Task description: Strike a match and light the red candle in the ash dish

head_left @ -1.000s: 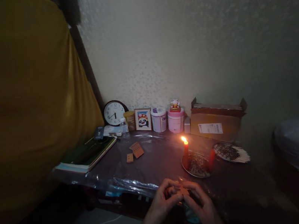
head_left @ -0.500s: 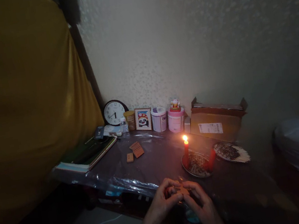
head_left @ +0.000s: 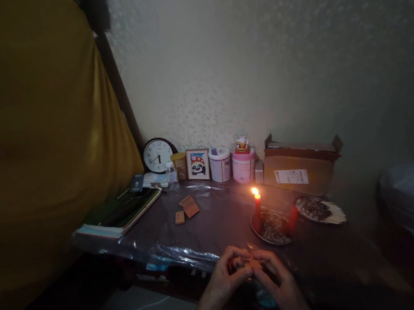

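Close together at the table's front edge, my left hand point(head_left: 226, 278) and my right hand point(head_left: 278, 279) pinch a small flat tan piece point(head_left: 253, 263) between their fingertips. Fingers cover much of the piece, and the dim light hides its exact kind. Just beyond my right hand, a lit red candle point(head_left: 259, 212) stands upright on a round metal plate point(head_left: 276, 242) strewn with dark bits. A second red candle point(head_left: 293, 217), unlit and shorter, leans at the plate's right side. Farther left lie a small tan block point(head_left: 179, 217) and some flat tan pieces point(head_left: 189, 207).
Another plate point(head_left: 310, 218) holds pale sticks with dark tips. Along the wall are a clock point(head_left: 159, 156), a framed panda picture point(head_left: 198, 165), a white tub point(head_left: 220, 165), a pink tub point(head_left: 244, 166) and a cardboard box point(head_left: 299, 169). Books point(head_left: 122, 214) lie left; plastic sheeting point(head_left: 183, 253) covers the table edge.
The candle flame has leaned slightly to the left. Both hands keep the same grip on the tan piece, in nearly the same place.
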A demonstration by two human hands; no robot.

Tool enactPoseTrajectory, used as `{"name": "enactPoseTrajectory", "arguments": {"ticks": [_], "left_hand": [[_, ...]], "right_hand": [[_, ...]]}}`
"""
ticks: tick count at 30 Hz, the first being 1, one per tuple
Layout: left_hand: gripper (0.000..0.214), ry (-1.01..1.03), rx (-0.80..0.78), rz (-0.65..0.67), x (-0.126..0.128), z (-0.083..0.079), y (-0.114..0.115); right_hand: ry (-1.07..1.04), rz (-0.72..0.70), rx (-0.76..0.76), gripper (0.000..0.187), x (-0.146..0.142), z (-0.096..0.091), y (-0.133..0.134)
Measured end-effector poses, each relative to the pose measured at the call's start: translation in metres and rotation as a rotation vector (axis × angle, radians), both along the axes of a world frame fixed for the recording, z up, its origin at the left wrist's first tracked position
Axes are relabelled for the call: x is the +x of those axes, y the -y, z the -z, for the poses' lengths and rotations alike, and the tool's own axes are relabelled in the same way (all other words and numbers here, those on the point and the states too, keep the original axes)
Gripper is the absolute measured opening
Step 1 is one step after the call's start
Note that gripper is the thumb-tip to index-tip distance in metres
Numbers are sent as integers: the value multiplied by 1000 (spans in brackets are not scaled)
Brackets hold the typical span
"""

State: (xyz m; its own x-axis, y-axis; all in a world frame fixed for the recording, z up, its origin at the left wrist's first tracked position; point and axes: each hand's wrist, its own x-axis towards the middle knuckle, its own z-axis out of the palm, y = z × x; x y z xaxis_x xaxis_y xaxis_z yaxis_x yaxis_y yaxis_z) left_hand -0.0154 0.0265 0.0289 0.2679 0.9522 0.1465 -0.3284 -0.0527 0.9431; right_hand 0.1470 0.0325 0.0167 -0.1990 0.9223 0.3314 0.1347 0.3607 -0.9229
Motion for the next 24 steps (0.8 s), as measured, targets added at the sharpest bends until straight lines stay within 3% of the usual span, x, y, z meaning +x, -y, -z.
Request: {"name": "enactPoseTrajectory", "arguments": {"ticks": [24], "left_hand": [[29,-11,5,2,0,-4,3]], "right_hand": [[-12,-71,-55,26,-2,-10,5]]}}
